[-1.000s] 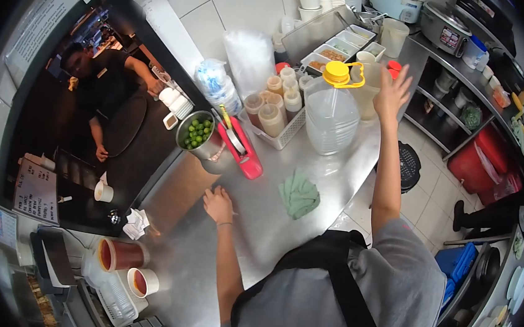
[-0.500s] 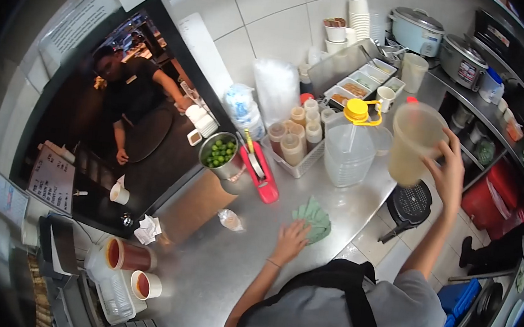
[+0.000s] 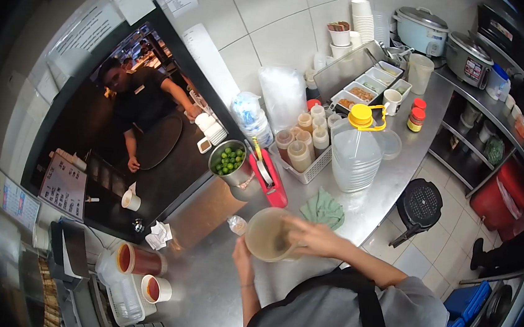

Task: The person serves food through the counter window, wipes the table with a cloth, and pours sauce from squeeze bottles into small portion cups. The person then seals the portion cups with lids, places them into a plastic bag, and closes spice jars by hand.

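Note:
A tall, cloudy plastic container [image 3: 264, 233] is tilted with its mouth toward me, above the steel counter. My left hand [image 3: 243, 260] grips its left side, with the fingers partly hidden behind the wall. Closed at the right rim, my right hand [image 3: 316, 238] has fingers reaching over the edge, slightly blurred; something darker shows inside below them. A crumpled green cloth [image 3: 323, 209] lies on the counter just beyond the right hand. Close to the container's left rim sits a small clear plastic bag [image 3: 237, 225].
Beyond the container stand a red tape dispenser [image 3: 269, 180], a metal pot of green limes [image 3: 230, 162], a basket of bottles [image 3: 307, 170] and a yellow-capped jug [image 3: 355, 156]. Sauce tubs [image 3: 152, 261] are at left. A person [image 3: 146, 100] stands behind the pass window.
The container has come from the raised right side down to the middle, before my body. My left hand has left the green cloth and taken the container's side.

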`<action>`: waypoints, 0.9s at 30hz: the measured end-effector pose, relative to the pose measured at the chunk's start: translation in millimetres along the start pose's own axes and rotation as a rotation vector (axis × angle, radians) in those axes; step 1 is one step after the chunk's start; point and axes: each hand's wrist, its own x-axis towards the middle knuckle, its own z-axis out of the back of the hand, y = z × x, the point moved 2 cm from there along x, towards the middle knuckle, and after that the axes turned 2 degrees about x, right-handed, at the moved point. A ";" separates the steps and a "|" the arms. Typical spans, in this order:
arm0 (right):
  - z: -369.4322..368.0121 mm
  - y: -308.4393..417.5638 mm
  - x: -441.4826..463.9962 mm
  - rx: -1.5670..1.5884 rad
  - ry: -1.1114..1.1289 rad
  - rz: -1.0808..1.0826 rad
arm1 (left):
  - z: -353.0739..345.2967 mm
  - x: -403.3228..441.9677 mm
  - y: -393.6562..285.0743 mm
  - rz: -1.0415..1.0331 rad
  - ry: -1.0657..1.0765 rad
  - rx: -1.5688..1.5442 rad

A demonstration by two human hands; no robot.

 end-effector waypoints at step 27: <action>-16.7 -229.4 -174.4 -0.649 -0.946 -0.713 | 50.8 -45.9 -18.9 -0.273 -0.420 -0.252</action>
